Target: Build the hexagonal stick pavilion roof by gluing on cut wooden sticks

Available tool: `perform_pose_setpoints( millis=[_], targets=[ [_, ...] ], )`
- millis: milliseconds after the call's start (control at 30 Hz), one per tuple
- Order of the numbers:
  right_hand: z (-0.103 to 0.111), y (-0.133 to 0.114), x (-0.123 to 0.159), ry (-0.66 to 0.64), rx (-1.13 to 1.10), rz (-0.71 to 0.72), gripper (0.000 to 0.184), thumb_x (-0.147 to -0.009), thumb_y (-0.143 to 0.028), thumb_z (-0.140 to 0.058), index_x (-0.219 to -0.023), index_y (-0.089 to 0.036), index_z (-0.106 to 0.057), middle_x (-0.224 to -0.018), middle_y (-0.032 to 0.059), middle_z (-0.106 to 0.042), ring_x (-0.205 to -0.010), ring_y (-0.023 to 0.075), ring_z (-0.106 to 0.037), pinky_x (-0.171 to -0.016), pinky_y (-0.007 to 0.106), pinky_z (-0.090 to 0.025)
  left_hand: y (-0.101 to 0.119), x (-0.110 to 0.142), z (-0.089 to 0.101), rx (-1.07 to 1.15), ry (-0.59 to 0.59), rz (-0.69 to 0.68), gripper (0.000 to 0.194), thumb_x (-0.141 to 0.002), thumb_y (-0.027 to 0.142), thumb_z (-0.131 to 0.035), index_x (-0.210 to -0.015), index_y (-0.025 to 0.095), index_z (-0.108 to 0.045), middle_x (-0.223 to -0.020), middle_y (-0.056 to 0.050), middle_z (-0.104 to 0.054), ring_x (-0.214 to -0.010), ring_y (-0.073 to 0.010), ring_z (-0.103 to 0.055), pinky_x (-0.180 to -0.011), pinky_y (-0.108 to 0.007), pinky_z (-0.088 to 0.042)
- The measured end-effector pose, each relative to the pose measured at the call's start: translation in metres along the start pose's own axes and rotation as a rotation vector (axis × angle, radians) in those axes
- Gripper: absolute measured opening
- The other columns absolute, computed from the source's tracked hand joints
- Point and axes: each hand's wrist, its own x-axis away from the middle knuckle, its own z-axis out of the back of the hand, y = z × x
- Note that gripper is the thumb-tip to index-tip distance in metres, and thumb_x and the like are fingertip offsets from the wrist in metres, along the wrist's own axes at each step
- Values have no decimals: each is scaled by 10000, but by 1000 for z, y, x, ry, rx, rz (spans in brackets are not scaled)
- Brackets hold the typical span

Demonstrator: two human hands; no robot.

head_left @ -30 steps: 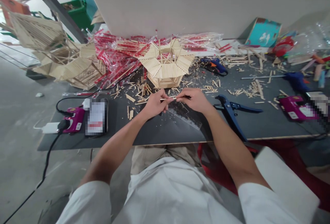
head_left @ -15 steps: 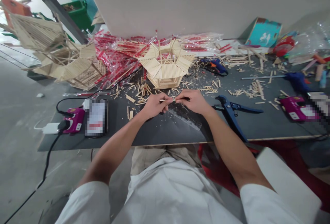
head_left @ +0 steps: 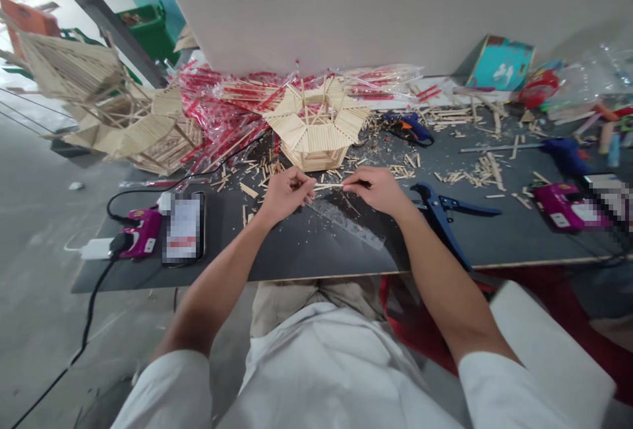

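Thin pale wooden sticks [head_left: 329, 186] stretch between my hands, just in front of a small model pavilion [head_left: 321, 136] built of sticks. My left hand [head_left: 289, 197] is closed on their left end, and my right hand [head_left: 376, 189] pinches the right end. How many sticks there are I cannot tell exactly. Below the hands a clear plastic ruler [head_left: 349, 223] lies slanted on the dark table [head_left: 297, 259]. To the right of my right hand rests a blue-handled cutter [head_left: 442, 218].
A larger stick model [head_left: 133, 122] stands at the left. Red-and-clear wrapped stick bundles [head_left: 222, 106] lie at the back. Blue glue guns [head_left: 415, 127] and cut scraps [head_left: 487, 172] are to the right. A phone [head_left: 183, 228] and purple power strip [head_left: 141, 232] sit at left with cables.
My hands have moved apart and slightly away from me, so more of the sticks shows between them. The view has shifted a little.
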Motion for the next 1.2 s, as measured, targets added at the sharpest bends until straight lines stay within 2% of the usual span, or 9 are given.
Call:
perform_pose_setpoints(
  millis=[167,300,433,500,667,800,900,1033,1200],
  targets=[
    [13,6,4,4,39,-77,153,-968,-345,-744,-925,-212,-806,-879,56,-772,-745,194,-663,-683,330,-475,-15,-9,20,-349,161,-65,254,-1059,391,-576,-930,186,-654,-808,-44,-782,-650,-157,-751,-669,-282,-589],
    [14,7,4,-16,65,-87,145,-971,-343,-740,-935,-211,-787,-897,61,-770,-763,200,-668,-688,334,-483,-22,-11,26,-446,149,-116,262,-1085,307,-484,-1063,169,-706,-929,-79,-808,-786,-192,-773,-837,-350,-600],
    [11,8,4,-33,90,-64,117,-974,-315,-734,-924,-216,-770,-882,50,-762,-762,199,-673,-722,346,-497,-22,-8,28,-534,99,-196,332,-1065,197,-441,-1334,146,-628,-1246,-146,-775,-1024,-227,-786,-960,-382,-592],
    [11,8,5,-48,99,-64,113,-977,-309,-724,-931,-216,-769,-894,52,-766,-766,201,-677,-732,351,-503,-21,-6,29,-622,81,-238,390,-1058,170,-425,-1412,147,-587,-1319,-168,-742,-1129,-259,-763,-1011,-414,-578],
    [9,7,6,-78,107,-70,114,-982,-303,-710,-944,-217,-773,-911,51,-768,-780,200,-686,-748,352,-513,-16,-4,29,-832,107,-185,351,-1117,273,-410,-1295,161,-691,-1134,-154,-782,-1067,-307,-742,-1003,-453,-559],
    [7,7,6,-103,115,-70,115,-986,-302,-710,-958,-212,-774,-932,53,-772,-798,200,-696,-759,352,-516,-8,-4,30,-845,94,-238,393,-1119,342,-474,-1422,158,-643,-1338,-184,-724,-1246,-347,-667,-1095,-490,-507],
    [7,7,6,-112,121,-78,120,-991,-307,-702,-959,-217,-775,-934,55,-776,-799,204,-696,-755,355,-515,-4,-4,31,-827,-6,-297,383,-1120,396,-500,-1383,192,-689,-1348,-155,-720,-1282,-337,-643,-1152,-501,-467],
    [7,6,6,-115,122,-74,131,-998,-317,-692,-963,-220,-774,-920,54,-773,-789,204,-689,-750,355,-514,-5,-3,33,-820,-269,-335,404,-993,521,-736,-1286,245,-760,-1371,-111,-702,-1306,-339,-636,-1176,-506,-446],
    [6,5,5,-118,121,-68,150,-1008,-333,-686,-967,-217,-772,-915,52,-771,-786,201,-687,-747,353,-510,-9,-5,33,-761,-314,-351,335,-887,446,-879,-1124,236,-771,-1338,-96,-718,-1281,-333,-641,-1130,-487,-467]
  ],
)
